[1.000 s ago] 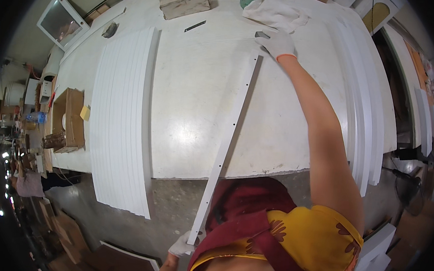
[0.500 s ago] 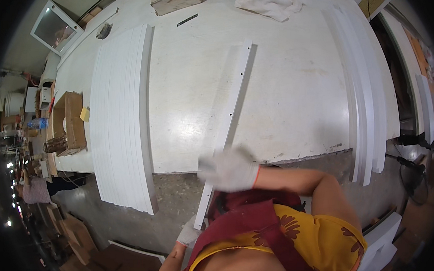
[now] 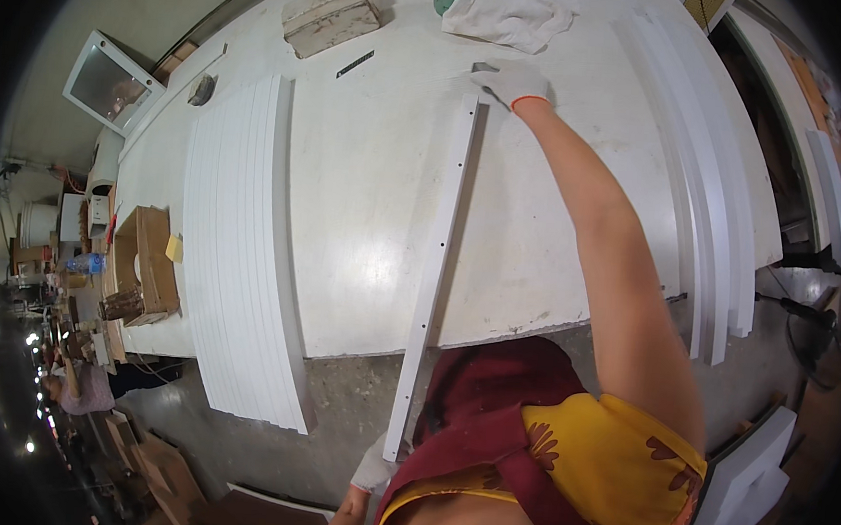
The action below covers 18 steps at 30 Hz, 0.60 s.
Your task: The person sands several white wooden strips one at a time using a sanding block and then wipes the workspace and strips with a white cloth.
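Observation:
A long white strip (image 3: 440,254) with a row of small dark holes lies across the table, its near end jutting past the front edge. Around that near end my gloved left hand (image 3: 372,467) is closed, its fingers partly hidden behind the strip. Beyond the far end reaches my right hand (image 3: 520,80), also gloved, with an orange cuff. It is closed on a thin grey piece, seen at the fingertips and below the palm; its exact kind is unclear. The right hand is just off the strip, above the white table (image 3: 367,192).
A stack of white boards (image 3: 238,251) lies to the left, several white strips (image 3: 708,213) to the right. At the back are a stained block (image 3: 331,18), a white cloth (image 3: 508,20) and a small dark bar (image 3: 356,63). A cardboard box (image 3: 155,266) stands far left.
My right hand has swept away from me, from the strip's near part to beyond its far end. My left hand stays at the near end. The whole view has shifted slightly.

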Tool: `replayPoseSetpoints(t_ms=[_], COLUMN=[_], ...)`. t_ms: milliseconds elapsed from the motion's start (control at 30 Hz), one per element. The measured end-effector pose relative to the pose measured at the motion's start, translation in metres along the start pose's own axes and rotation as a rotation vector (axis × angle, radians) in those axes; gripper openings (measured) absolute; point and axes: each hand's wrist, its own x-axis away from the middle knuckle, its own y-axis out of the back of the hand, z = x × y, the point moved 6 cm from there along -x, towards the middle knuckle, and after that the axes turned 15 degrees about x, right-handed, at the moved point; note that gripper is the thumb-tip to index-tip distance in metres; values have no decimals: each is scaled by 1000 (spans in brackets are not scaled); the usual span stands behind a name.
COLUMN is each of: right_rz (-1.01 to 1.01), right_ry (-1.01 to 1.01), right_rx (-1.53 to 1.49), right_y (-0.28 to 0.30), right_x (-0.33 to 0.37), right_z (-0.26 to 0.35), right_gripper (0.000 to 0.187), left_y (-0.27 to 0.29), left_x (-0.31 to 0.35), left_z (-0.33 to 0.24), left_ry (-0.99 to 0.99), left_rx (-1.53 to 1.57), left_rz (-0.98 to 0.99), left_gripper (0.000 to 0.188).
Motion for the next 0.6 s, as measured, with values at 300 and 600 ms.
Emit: replayPoseSetpoints(t_ms=[300,600], right_rz=[191,86], right_ry=[660,949], right_rx=[-467,-147], right_y=[8,-14], right_x=[242,237], right_z=[122,162], right_gripper=[45,23], left_y=[-4,-5], left_x=[4,4], left_z=[-7,-14], left_ry=[154,129], left_rx=[207,182], left_rz=[28,-9], left_gripper=[41,36])
